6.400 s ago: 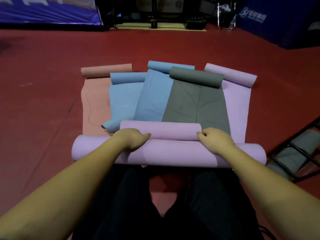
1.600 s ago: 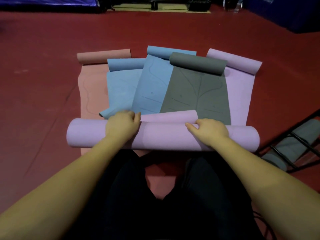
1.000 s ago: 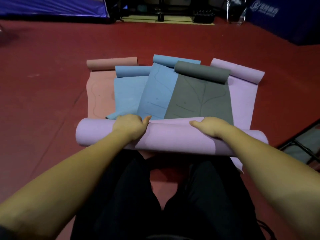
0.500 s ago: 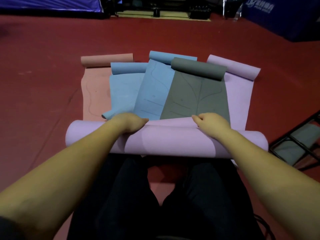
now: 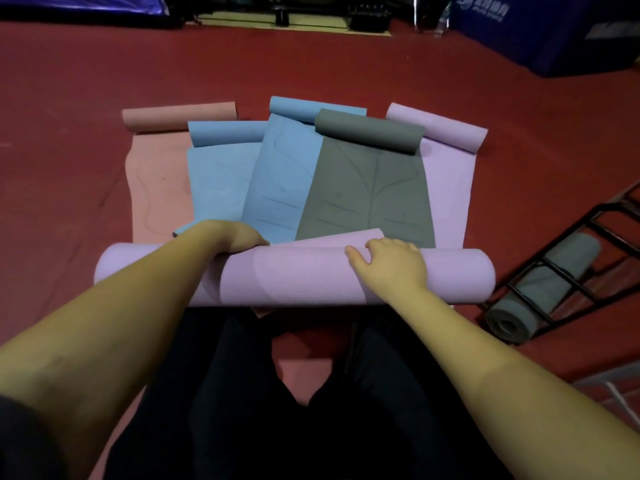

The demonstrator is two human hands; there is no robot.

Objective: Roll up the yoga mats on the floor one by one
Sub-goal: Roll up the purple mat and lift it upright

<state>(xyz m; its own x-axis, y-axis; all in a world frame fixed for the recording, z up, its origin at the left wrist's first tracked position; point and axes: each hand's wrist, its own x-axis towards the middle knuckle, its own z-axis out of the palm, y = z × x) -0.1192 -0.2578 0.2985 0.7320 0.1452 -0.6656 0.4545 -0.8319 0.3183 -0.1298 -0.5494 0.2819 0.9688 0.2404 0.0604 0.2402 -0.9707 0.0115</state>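
A thick purple mat roll [image 5: 304, 278] lies crosswise on the red floor in front of my knees, its loose end [image 5: 332, 239] still sticking out at the far side. My left hand [image 5: 235, 237] reaches over the top of the roll, its fingers curled down behind it. My right hand [image 5: 391, 263] rests on top of the roll with its fingers spread, just below the loose end. Beyond lie several half-unrolled mats: pink [image 5: 156, 188], two blue [image 5: 218, 181] [image 5: 280, 174], grey [image 5: 367, 192] and purple [image 5: 448, 188].
A black metal rack [image 5: 568, 268] stands at the right with a rolled grey mat [image 5: 540, 292] in it. Blue padded barriers [image 5: 540, 32] and dark equipment line the far edge. Red floor [image 5: 69, 140] surrounds the mats.
My right hand has slid from the loose end's edge onto the top of the roll. My left hand stays hooked over the roll's far side. The roll has hardly moved.
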